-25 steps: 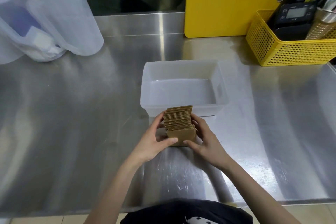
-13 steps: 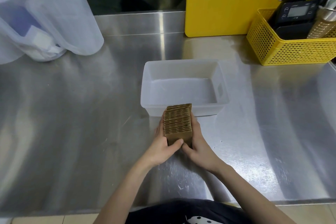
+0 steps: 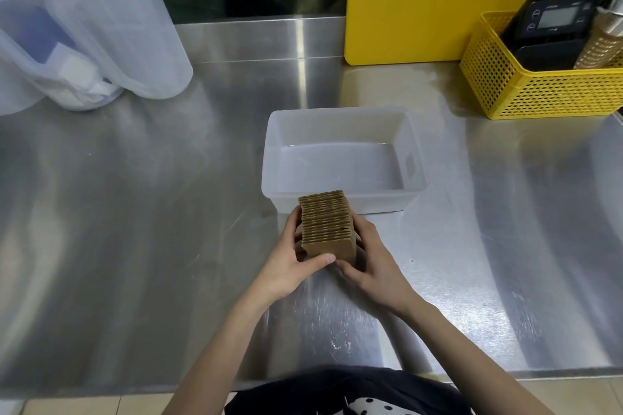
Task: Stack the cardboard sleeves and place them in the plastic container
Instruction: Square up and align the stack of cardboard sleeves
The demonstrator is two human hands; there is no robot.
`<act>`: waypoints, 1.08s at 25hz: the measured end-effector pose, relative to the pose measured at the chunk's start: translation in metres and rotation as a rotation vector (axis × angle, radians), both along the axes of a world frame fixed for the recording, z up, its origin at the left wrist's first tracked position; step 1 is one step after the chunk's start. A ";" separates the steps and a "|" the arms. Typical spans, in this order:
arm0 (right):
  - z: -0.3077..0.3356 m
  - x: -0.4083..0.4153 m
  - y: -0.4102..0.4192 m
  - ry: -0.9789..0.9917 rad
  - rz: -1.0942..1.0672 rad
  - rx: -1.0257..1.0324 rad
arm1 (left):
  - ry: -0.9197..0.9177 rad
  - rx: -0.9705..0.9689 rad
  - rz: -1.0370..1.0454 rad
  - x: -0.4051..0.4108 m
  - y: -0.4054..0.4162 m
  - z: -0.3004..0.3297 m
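A tight stack of brown cardboard sleeves [image 3: 326, 223] stands on edge on the steel counter, just in front of the plastic container [image 3: 409, 141]. My left hand [image 3: 290, 266] presses its left side, thumb across the near face. My right hand [image 3: 374, 263] presses the right side, fingers behind the stack. The translucent white container is rectangular and has nothing in it; the far end of the stack overlaps its near wall in view.
A yellow mesh basket [image 3: 539, 91] with a digital scale and tools stands at the back right. A yellow cutting board [image 3: 414, 0] leans against the back wall. Translucent plastic jugs [image 3: 111, 27] stand at the back left. The counter's front edge is near my body.
Both hands have closed in on the stack, squeezing the sleeves into a tighter, squarer block. The stack stays in front of the container.
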State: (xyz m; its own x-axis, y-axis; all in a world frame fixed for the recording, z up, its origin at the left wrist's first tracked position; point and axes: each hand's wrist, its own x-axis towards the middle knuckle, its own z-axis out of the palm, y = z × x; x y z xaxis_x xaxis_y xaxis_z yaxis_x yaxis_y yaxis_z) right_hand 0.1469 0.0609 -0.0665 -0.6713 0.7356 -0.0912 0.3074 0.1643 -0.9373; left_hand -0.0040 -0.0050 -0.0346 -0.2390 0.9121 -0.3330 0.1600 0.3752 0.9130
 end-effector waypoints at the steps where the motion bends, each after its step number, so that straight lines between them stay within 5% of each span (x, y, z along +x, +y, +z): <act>1: 0.000 0.000 0.002 0.000 0.009 -0.002 | -0.002 0.002 0.002 -0.001 0.000 0.000; 15: 0.008 0.014 0.007 -0.024 0.047 -0.083 | -0.094 0.035 -0.083 -0.010 -0.008 0.005; 22: 0.034 0.019 0.019 -0.194 0.154 0.051 | -0.173 0.052 -0.118 -0.024 -0.013 0.005; 27: 0.047 0.020 0.031 -0.377 0.241 0.375 | 0.029 -0.048 -0.156 -0.026 -0.011 0.001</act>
